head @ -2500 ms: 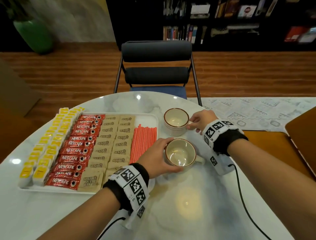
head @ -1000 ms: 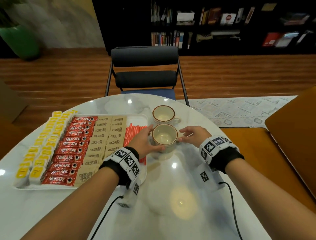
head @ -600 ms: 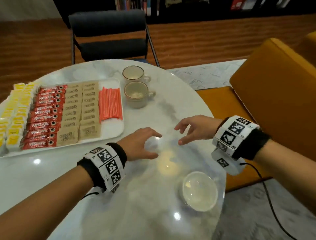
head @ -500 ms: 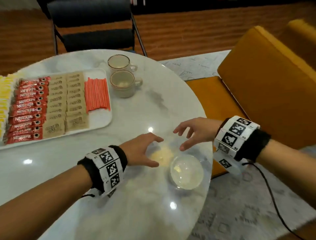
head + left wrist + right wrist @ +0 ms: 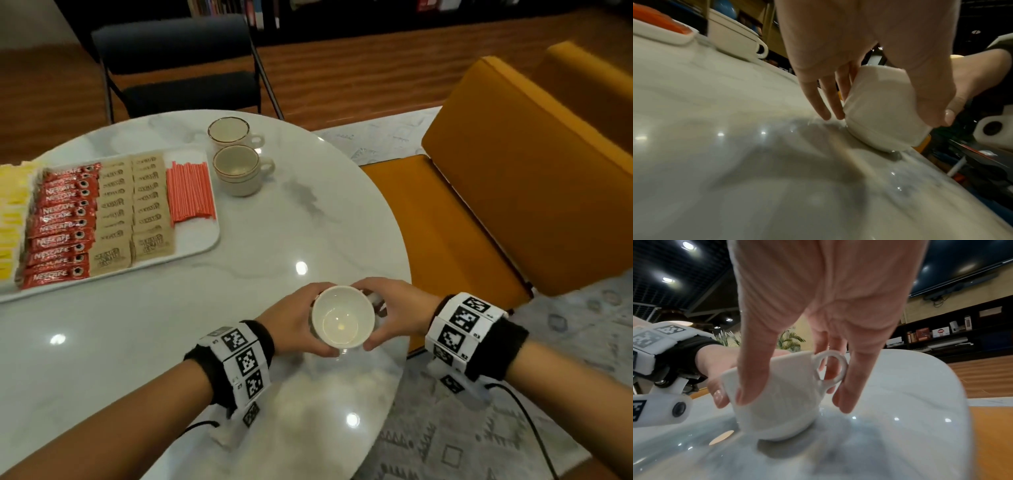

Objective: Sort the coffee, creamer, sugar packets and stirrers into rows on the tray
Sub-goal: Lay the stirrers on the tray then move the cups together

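Marble table (image 5: 144,342), round and glossy, bearing everything in the scene. White tray (image 5: 197,245) at far left, holding four sorted rows: yellow creamer packets (image 5: 10,212) at the left edge, red coffee sticks (image 5: 63,222), tan sugar packets (image 5: 132,209) in two columns, and red stirrers (image 5: 190,192) at the right. By the look of it, the packets are light, thin and pliant, best pinched by an end; the stirrers are stiff, slim and likely to roll, best gathered as a bundle from the sides. Two rimmed cups (image 5: 236,171) stand just right of the tray, one behind the other. White cup (image 5: 342,317) at the near right edge of the table, tilted, its base touching the marble; probably hard, smooth and breakable, so a hold on both walls suits it. Left hand (image 5: 294,325) curls round the cup's left wall. Right hand (image 5: 394,315) curls round its right wall, fingers beside the handle (image 5: 830,368)
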`<state>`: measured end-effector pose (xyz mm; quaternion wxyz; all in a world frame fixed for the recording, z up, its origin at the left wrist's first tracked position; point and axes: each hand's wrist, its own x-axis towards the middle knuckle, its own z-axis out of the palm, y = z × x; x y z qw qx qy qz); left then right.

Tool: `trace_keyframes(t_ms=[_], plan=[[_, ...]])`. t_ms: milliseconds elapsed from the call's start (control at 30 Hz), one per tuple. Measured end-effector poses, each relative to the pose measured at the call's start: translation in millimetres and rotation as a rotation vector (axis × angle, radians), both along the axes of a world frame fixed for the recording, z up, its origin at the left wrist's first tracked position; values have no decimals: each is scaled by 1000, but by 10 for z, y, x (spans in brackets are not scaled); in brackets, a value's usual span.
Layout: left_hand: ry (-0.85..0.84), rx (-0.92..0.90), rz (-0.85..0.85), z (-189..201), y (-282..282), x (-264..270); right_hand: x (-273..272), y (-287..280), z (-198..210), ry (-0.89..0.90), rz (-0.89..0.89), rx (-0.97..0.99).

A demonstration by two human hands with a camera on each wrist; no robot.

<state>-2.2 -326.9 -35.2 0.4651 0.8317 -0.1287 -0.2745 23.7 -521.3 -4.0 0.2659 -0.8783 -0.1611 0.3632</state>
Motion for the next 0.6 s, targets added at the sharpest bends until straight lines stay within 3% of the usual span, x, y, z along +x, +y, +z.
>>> trace_keyframes(t_ms=[167, 433, 600], plan=[[42, 9, 203, 27, 435, 134, 271, 385, 50, -36, -42, 80], [142, -208, 544, 10, 998, 521, 897, 1036, -48, -58, -128, 192], [132, -213, 603, -79, 1155, 735, 1149, 1247, -185, -81, -141, 192]])
